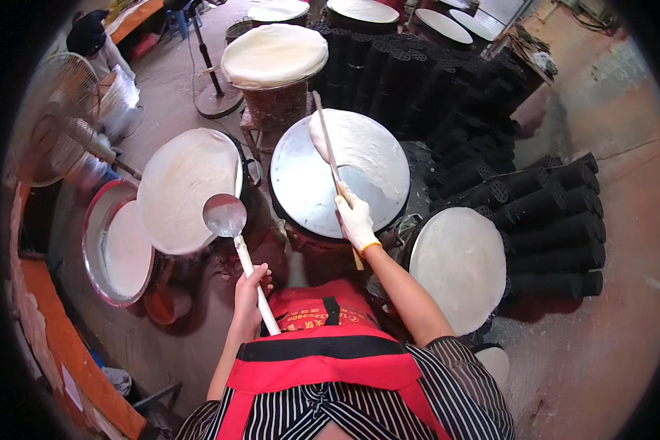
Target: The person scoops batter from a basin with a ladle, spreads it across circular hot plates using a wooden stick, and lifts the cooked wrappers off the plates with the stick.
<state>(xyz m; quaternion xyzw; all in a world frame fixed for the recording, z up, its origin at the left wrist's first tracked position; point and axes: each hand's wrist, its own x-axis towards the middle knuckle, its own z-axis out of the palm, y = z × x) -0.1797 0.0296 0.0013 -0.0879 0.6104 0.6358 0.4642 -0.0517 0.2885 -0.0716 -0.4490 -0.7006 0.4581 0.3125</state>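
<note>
My left hand [251, 286] grips the pale handle of a metal ladle [224, 215], whose bowl is held over the edge of a round sheet of thin dough [184, 190] on the left griddle. In a white glove with a yellow cuff, my right hand [355, 214] holds a long flat wooden stick [328, 140] across the middle griddle [302, 181]. White batter [363, 146] covers the upper right of that griddle in a curved band, with the stick lying over its left part. The metal below and left of the batter is bare.
At lower left stands a basin of white batter [129, 250]. A covered round griddle [459, 269] is at right, beside stacked black honeycomb coal briquettes [555, 231]. A dough stack [275, 55] rests on a bucket ahead. A fan [55, 121] and a person [91, 41] are at left.
</note>
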